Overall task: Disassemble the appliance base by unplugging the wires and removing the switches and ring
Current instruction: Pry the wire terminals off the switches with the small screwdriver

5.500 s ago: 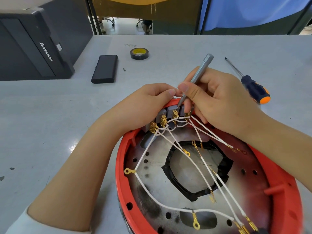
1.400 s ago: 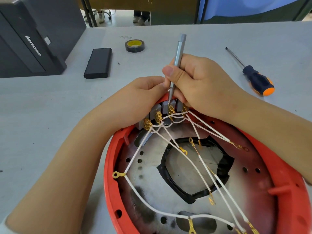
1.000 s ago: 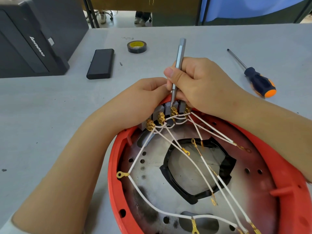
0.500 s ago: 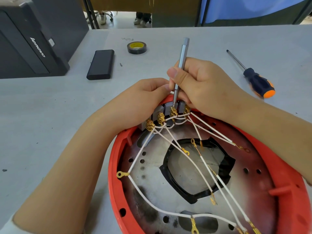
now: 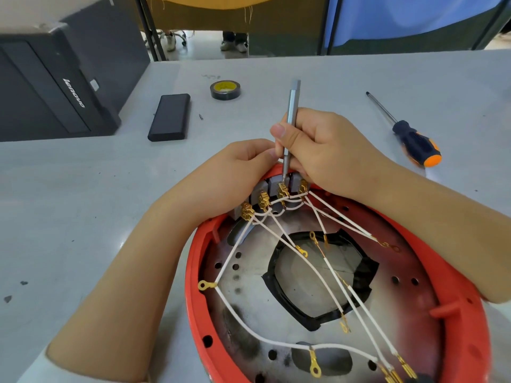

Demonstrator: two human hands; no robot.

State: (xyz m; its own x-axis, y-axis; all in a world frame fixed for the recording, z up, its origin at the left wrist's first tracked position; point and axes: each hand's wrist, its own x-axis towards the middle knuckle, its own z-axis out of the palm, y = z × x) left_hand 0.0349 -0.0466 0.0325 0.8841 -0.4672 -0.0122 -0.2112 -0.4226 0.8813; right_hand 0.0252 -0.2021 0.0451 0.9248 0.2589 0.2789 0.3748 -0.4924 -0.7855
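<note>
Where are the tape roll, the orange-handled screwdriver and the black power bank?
tape roll (image 5: 225, 90): head view, on its near outer wall.
orange-handled screwdriver (image 5: 414, 142): head view, on its dark grip.
black power bank (image 5: 169, 117): head view, middle of its top face.

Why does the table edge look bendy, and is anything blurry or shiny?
Head view: the wide-angle lens bows the table edges; the centre is sharp, with the right hand holding the grey tool beside the left hand; the black computer case at the top left corner is slightly soft; soft overhead light gives faint glare on the table near the orange screwdriver handle.
</note>
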